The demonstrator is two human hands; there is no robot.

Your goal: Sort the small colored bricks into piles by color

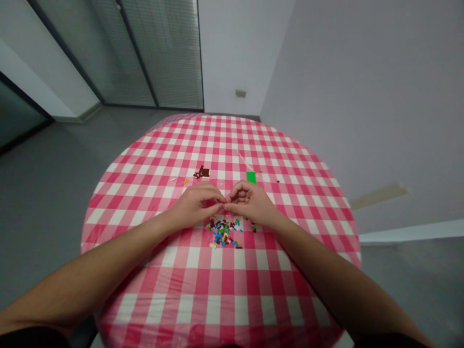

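My left hand (199, 204) and my right hand (252, 202) meet fingertip to fingertip above the middle of the table. Both are closed in a pinch. A speck of yellow-orange shows between the fingertips, too small to name. Just below the hands lies a loose pile of small building bricks (224, 233) in blue, green, brown, white and yellow. Beyond my right hand is a flat green plate (251, 177), its near edge close to my knuckles. Past my left hand sits a group of dark brown bricks (203, 172).
A red-and-white checked tablecloth (224, 285) covers the round table. Small yellow pieces (186, 181) lie by the brown group, and a tiny red piece (278, 181) lies at the right. A wall (380, 96) stands along the right side, glass panels (159, 53) behind.
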